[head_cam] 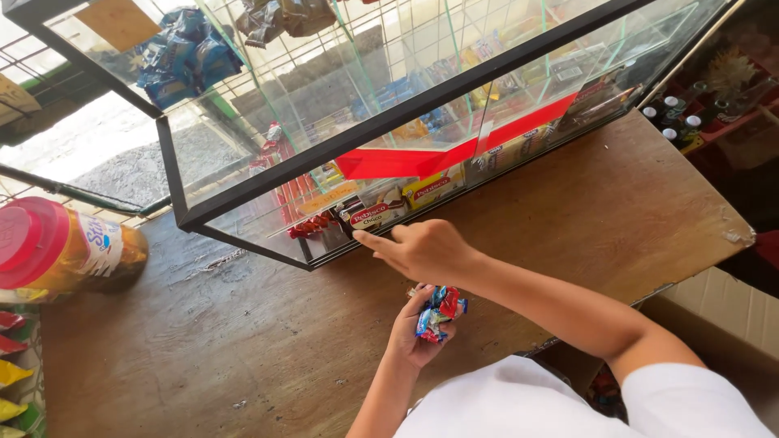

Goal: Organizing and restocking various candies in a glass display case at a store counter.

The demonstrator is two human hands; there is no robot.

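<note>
Nearest the camera, low in the frame: one white sleeve and two bare forearms reaching out over a brown wooden worktop (pixel 243 341). Just beyond, the left hand (pixel 415 331), palm up and fingers curled round a small bunch of wrapped candies (pixel 439 313) in red, blue and white wrappers; exact count impossible to tell, several at least, bunched together and held a little above the worktop. Just past that, the right hand (pixel 422 250), loosely closed with one forefinger stretched out to the left, holding nothing, fingertip at or right beside the lower black frame of a glass display case (pixel 174 174); actual contact hard to judge. One display case only, black-edged, clear-walled, standing on the worktop and running from the left of centre to the upper right. Inside, along the near glass: a row of small boxed snacks (pixel 381 212), roughly four or five showing, in yellow, white and red, plus one bundle of thin red sticks (pixel 312 225) and one bright red flat panel (pixel 422 160) lying slantwise above them. At the far left edge, one plastic jar (pixel 77 251) on its side, with a pink lid and golden contents. Below it, a strip of snack packets (pixel 12 373), four or five in red, yellow and green. Farther off at the upper left, one cluster of blue packets (pixel 182 57) hanging on a wire grid. At the upper right, about four dark bottle tops (pixel 672 118) beyond the worktop.
</note>
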